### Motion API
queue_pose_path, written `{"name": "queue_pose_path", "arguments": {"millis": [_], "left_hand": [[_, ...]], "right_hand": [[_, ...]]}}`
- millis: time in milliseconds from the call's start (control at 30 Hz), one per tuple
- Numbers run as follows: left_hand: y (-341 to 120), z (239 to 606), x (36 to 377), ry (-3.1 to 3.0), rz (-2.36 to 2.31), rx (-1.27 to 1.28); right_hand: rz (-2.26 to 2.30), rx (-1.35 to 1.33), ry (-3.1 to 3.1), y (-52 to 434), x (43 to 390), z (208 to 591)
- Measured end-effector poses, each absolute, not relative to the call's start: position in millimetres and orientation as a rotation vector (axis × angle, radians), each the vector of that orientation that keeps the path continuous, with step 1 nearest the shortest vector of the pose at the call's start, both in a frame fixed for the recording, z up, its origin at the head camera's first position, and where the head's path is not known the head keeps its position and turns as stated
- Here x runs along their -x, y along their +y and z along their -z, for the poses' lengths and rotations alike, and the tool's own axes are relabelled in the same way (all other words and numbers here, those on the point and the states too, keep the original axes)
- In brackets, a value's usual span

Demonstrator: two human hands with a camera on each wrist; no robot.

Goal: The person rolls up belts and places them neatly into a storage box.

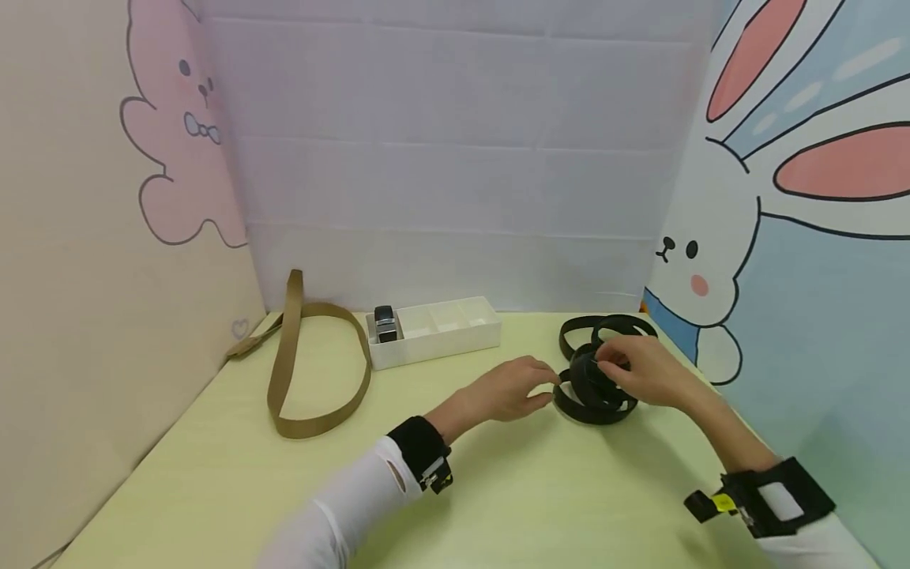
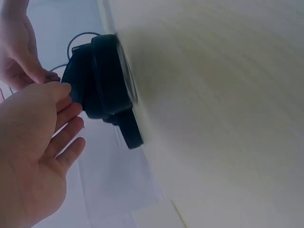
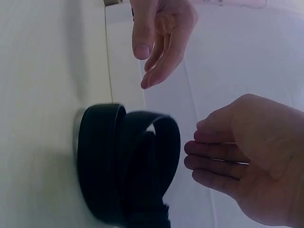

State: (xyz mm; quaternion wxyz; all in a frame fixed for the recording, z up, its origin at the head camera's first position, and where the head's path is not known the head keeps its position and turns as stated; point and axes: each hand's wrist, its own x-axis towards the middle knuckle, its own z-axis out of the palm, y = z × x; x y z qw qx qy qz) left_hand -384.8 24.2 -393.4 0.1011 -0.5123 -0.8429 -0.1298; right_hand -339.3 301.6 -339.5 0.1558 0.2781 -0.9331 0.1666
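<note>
1 black belt (image 1: 586, 381) lies looped on the surface (image 1: 512, 498), right of centre in the frame. 2 hands flank it: the left hand (image 1: 506, 389) with fingers loosely extended, the right hand (image 1: 650, 370) with fingers fairly straight; neither grips anything. At upper centre sits 1 white tray (image 1: 448, 346), 1 black-and-silver item (image 1: 385, 325) in its leftmost compartment. Left of that lies 1 brown strap (image 1: 283, 357).

White sleeves (image 1: 362, 490) meet black wrist straps (image 1: 415, 444) with yellow markings (image 1: 723, 503).
</note>
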Motion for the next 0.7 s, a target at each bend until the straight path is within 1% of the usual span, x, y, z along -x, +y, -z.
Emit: {"name": "queue_pose_path", "arguments": {"millis": [167, 367, 533, 700], "left_hand": [[53.5, 403.6, 379.5, -2.542, 0.25, 1.526], [65.4, 416.9, 379.0, -2.556, 0.1, 1.529], [47.4, 418.4, 375.6, -2.581, 0.157, 1.519], [11.5, 411.9, 370.6, -2.635, 0.251, 1.51]], "right_hand": [[-0.322, -0.884, -2.737, 330.4, 339.3, 366.1], [-0.343, -0.996, -2.742, 334.6, 343.3, 388.5], [-0.395, -1.098, -2.717, 319.7, 339.4, 389.8], [-0.376, -1.203, -2.666, 290.5, 333.6, 386.9]]}}
